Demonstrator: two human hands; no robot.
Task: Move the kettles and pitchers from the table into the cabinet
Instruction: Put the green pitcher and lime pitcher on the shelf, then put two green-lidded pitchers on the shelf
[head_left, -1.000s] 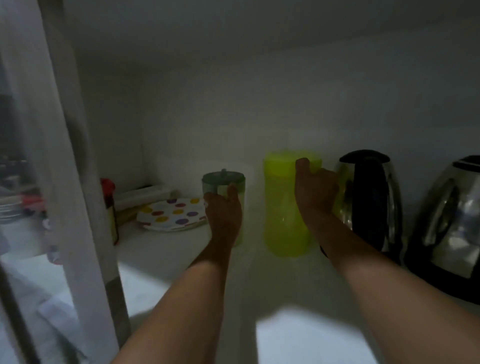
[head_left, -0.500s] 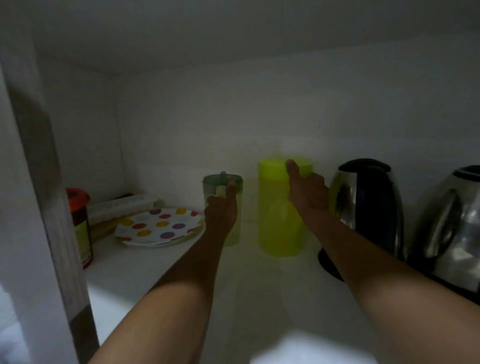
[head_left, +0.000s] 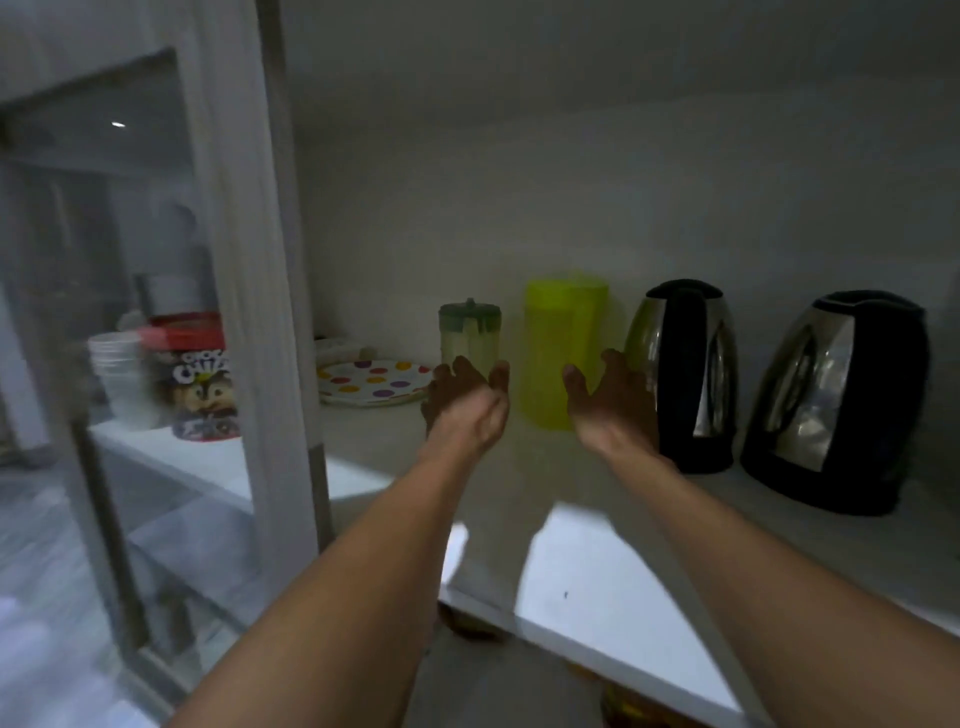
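Inside the cabinet, a small clear pitcher with a green lid (head_left: 469, 332) and a taller yellow-green pitcher (head_left: 563, 348) stand upright on the white shelf (head_left: 597, 582). Two steel-and-black kettles stand to their right, one (head_left: 685, 374) beside the yellow pitcher and one (head_left: 841, 400) further right. My left hand (head_left: 465, 400) is open just in front of the small pitcher, touching nothing. Between the yellow pitcher and the near kettle, my right hand (head_left: 610, 402) is also open, fingers spread, holding nothing.
A polka-dot plate (head_left: 371, 382) lies at the back left of the shelf. The glass cabinet door (head_left: 156, 312) stands open on the left; through it show a cereal tub (head_left: 200, 379) and a stack of white cups (head_left: 117, 374).
Both hands have let go of the pitchers and pulled back toward me with fingers spread. The two pitchers stay standing on the shelf. My view has swung left, showing the door.
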